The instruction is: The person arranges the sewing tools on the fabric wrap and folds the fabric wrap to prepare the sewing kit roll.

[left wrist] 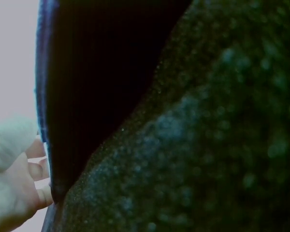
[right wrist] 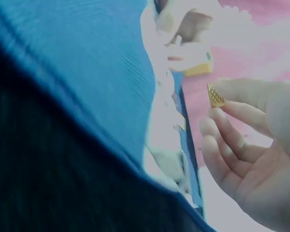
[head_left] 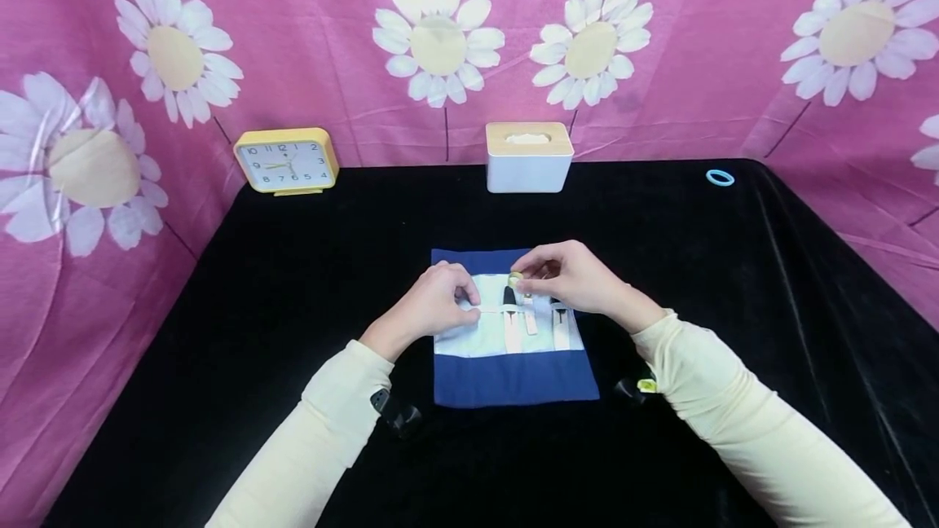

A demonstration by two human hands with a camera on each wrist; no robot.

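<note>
An unfolded blue fabric roll (head_left: 513, 381) with a pale lining lies in front of me in the head view. My right hand (head_left: 572, 275) pinches a small gold dimpled thimble (right wrist: 215, 95) between thumb and forefinger above the roll's upper part. With my left hand (head_left: 436, 300), I pinch the white elastic band (head_left: 493, 310) at the left of the lining. Under the band sits a slim tool with a black top (head_left: 509, 297), beside a small pale piece (head_left: 531, 321). Farther right, another black-topped tool (head_left: 561, 328) is tucked in, partly behind my right hand.
A black cloth (head_left: 330, 267) covers the table. At the back stand a yellow clock (head_left: 286, 161) on the left and a white tissue box (head_left: 526, 173) with a wooden lid. One light-blue ring (head_left: 720, 178) lies at the back right. A pink flowered curtain hangs behind.
</note>
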